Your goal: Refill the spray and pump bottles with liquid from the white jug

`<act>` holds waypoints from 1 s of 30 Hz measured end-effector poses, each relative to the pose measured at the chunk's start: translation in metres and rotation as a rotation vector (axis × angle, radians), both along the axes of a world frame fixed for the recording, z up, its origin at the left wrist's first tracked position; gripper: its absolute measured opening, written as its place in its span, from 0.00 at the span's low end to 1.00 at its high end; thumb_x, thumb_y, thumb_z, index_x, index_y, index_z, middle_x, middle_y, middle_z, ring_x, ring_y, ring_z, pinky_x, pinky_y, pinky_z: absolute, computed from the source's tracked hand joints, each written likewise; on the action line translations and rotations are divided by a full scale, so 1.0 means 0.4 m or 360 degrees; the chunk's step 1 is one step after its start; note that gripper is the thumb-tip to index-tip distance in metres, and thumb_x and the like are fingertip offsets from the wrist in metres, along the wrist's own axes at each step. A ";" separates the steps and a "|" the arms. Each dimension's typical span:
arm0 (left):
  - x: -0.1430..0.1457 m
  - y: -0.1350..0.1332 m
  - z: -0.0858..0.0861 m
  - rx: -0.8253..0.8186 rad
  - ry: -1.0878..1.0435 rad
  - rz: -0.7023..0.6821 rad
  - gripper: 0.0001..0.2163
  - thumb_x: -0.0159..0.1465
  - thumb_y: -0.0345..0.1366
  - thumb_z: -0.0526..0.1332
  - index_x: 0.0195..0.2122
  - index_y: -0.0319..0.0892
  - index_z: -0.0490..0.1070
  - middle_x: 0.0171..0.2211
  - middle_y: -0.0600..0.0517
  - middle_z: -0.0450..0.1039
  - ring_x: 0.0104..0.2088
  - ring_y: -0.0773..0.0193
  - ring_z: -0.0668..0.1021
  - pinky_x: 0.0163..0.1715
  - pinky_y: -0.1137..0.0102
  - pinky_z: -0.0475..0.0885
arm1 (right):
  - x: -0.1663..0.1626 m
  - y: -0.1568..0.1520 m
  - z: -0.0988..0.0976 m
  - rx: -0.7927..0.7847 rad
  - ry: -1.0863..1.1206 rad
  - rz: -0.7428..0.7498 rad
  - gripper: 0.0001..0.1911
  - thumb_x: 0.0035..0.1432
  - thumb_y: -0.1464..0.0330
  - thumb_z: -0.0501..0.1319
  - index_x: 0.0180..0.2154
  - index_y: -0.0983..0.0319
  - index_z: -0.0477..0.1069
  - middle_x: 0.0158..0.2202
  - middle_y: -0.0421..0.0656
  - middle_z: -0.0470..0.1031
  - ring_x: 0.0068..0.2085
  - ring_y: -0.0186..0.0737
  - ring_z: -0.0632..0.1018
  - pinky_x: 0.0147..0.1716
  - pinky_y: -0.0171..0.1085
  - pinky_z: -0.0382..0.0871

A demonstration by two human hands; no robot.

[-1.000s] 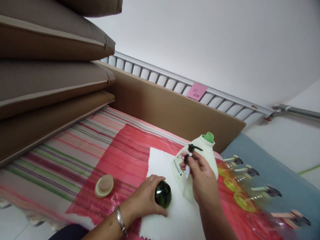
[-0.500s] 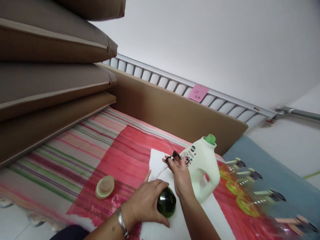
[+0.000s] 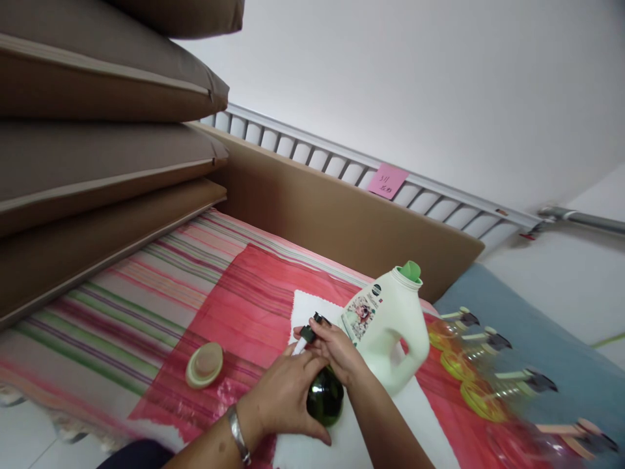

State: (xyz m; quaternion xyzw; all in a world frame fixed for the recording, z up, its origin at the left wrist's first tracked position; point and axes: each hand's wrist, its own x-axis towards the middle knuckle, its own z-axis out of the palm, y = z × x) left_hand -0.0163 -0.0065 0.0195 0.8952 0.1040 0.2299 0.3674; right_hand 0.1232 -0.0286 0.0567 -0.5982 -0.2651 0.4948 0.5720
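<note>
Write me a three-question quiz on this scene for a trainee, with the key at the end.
1. What does the left hand hold, and what does the right hand hold?
2. True or false: the silver bracelet is on the right wrist.
3. The pale round lid lies on: A) the white cloth; B) the red cloth; C) the blue surface.

Key:
1. Left: a dark green bottle; right: a black pump top.
2. False; the silver bracelet is on the left wrist.
3. B.

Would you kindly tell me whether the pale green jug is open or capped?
Open: the jug has its green spout uncovered, and a round cap lies apart on the red cloth.
</note>
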 end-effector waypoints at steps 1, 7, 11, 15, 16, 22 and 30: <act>0.000 0.001 0.001 -0.0001 0.0016 0.0013 0.39 0.42 0.53 0.69 0.54 0.45 0.62 0.52 0.44 0.70 0.51 0.45 0.71 0.55 0.53 0.60 | 0.001 0.000 -0.001 -0.0001 -0.0024 0.0001 0.20 0.42 0.57 0.70 0.31 0.64 0.69 0.28 0.46 0.79 0.28 0.42 0.79 0.29 0.38 0.70; 0.001 0.001 0.008 -0.0058 0.0115 0.0091 0.41 0.43 0.54 0.69 0.56 0.45 0.60 0.54 0.43 0.69 0.53 0.45 0.70 0.57 0.50 0.58 | 0.019 -0.080 0.031 0.0091 -0.0405 -0.0291 0.19 0.40 0.59 0.71 0.32 0.64 0.73 0.31 0.46 0.79 0.37 0.48 0.79 0.40 0.43 0.69; 0.004 0.001 -0.004 -0.0080 0.0157 0.0115 0.45 0.38 0.53 0.72 0.58 0.44 0.59 0.57 0.42 0.66 0.56 0.45 0.68 0.60 0.49 0.53 | 0.070 -0.212 0.067 0.0270 -0.0761 -0.0856 0.19 0.44 0.56 0.68 0.35 0.61 0.71 0.38 0.45 0.77 0.45 0.48 0.76 0.51 0.45 0.63; 0.006 0.000 -0.020 -0.0092 0.0169 0.0140 0.46 0.38 0.52 0.72 0.58 0.45 0.59 0.57 0.42 0.65 0.57 0.46 0.67 0.61 0.51 0.53 | 0.147 -0.289 0.078 0.0428 -0.0957 -0.1419 0.26 0.44 0.53 0.66 0.43 0.59 0.66 0.49 0.46 0.72 0.51 0.47 0.72 0.52 0.44 0.63; 0.006 0.000 -0.023 -0.0092 0.0166 0.0149 0.46 0.38 0.52 0.72 0.58 0.45 0.59 0.58 0.43 0.65 0.57 0.46 0.67 0.61 0.51 0.53 | 0.166 -0.290 0.076 0.0398 -0.0975 -0.1444 0.28 0.45 0.52 0.65 0.45 0.59 0.65 0.51 0.47 0.70 0.53 0.47 0.71 0.52 0.44 0.64; 0.004 -0.003 -0.021 -0.0098 0.0120 0.0154 0.45 0.40 0.58 0.69 0.58 0.46 0.59 0.56 0.41 0.66 0.56 0.45 0.67 0.60 0.49 0.52 | 0.249 -0.225 0.038 0.0130 -0.1021 -0.1245 0.32 0.42 0.52 0.68 0.46 0.61 0.65 0.47 0.49 0.73 0.47 0.52 0.74 0.41 0.43 0.70; 0.000 -0.002 0.002 -0.0116 0.0120 0.0129 0.43 0.41 0.56 0.69 0.57 0.44 0.60 0.54 0.41 0.68 0.54 0.45 0.69 0.59 0.49 0.54 | 0.299 -0.199 0.036 -0.0052 -0.1134 -0.1076 0.17 0.40 0.55 0.69 0.24 0.60 0.70 0.17 0.38 0.71 0.21 0.43 0.71 0.22 0.39 0.63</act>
